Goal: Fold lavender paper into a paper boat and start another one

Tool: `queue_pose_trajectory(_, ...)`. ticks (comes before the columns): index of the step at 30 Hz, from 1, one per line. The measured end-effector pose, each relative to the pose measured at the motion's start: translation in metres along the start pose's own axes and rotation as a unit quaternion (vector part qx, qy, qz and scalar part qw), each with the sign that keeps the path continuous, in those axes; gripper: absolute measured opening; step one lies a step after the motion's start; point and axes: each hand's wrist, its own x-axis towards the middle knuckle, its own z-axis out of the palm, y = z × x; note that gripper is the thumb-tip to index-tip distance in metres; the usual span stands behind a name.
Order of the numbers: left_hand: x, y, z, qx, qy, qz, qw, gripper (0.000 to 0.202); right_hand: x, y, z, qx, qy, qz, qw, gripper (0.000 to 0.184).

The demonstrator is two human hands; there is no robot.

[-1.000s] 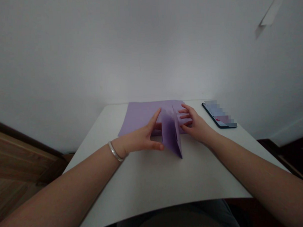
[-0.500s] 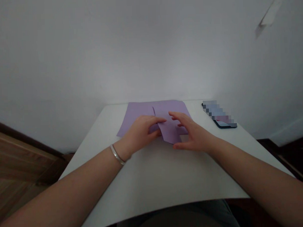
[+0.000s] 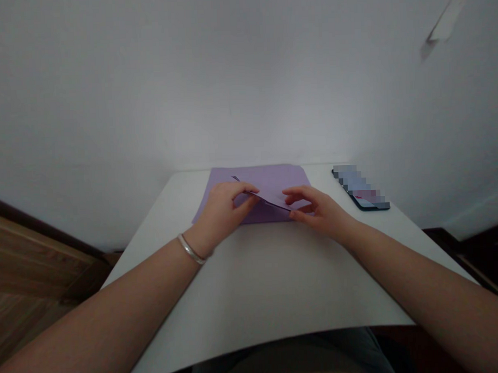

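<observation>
My left hand pinches a folded piece of purple paper between thumb and fingers. That piece is tilted so that it shows nearly edge-on, running from upper left down to the right. Close to its right end is my right hand, with thumb and fingers apart and the thumb tip at the paper's edge. Under both hands a larger purple sheet lies flat at the far side of the white table. My hands cover parts of its near edge.
A phone lies on the table's right side, its screen blurred out. Behind the table rises a white wall, with a peeling strip at upper right. Wooden furniture stands at the left.
The folded purple paper has turned from showing its face to nearly edge-on. My left hand has shifted slightly up and left, and my right thumb has risen to the paper's edge.
</observation>
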Motion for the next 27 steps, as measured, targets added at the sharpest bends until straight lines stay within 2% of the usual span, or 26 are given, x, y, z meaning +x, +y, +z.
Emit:
queue_pose_trajectory(8, 0.0, -0.003, 0.002, -0.001, 0.006, 0.002, 1.0, 0.025, 0.002, -0.004, -0.001, -0.054, -0.001, -0.011, 0.999, 0.021)
queue_pose_trajectory(11, -0.001, -0.004, 0.003, 0.013, 0.015, 0.028, 0.999, 0.029, 0.004, -0.004, 0.0, -0.087, 0.032, 0.003, 0.996, 0.011)
queue_pose_trajectory(15, -0.003, -0.004, 0.004, 0.126, 0.076, 0.103, 0.984, 0.054, 0.004, -0.008, 0.0, -0.142, 0.107, 0.035, 0.983, 0.004)
queue_pose_trajectory(17, -0.004, -0.003, 0.003, 0.182, 0.08, 0.18, 0.963, 0.041, 0.005, -0.011, -0.001, -0.165, 0.121, 0.045, 0.978, 0.007)
queue_pose_trajectory(20, -0.005, -0.002, 0.001, 0.222, 0.04, 0.289, 0.93, 0.015, 0.006, -0.011, -0.002, -0.179, 0.118, 0.081, 0.973, 0.009)
queue_pose_trajectory(22, -0.004, -0.001, 0.0, 0.23, -0.01, 0.326, 0.917, 0.013, 0.007, -0.007, -0.002, -0.165, 0.113, 0.111, 0.973, 0.008)
queue_pose_trajectory(25, -0.003, -0.001, 0.0, 0.22, -0.088, 0.342, 0.909, 0.016, 0.008, 0.001, -0.002, -0.121, 0.104, 0.137, 0.978, 0.006)
queue_pose_trajectory(27, -0.002, -0.003, 0.002, 0.205, -0.118, 0.328, 0.914, 0.019, 0.009, 0.006, -0.002, -0.088, 0.092, 0.141, 0.982, 0.006)
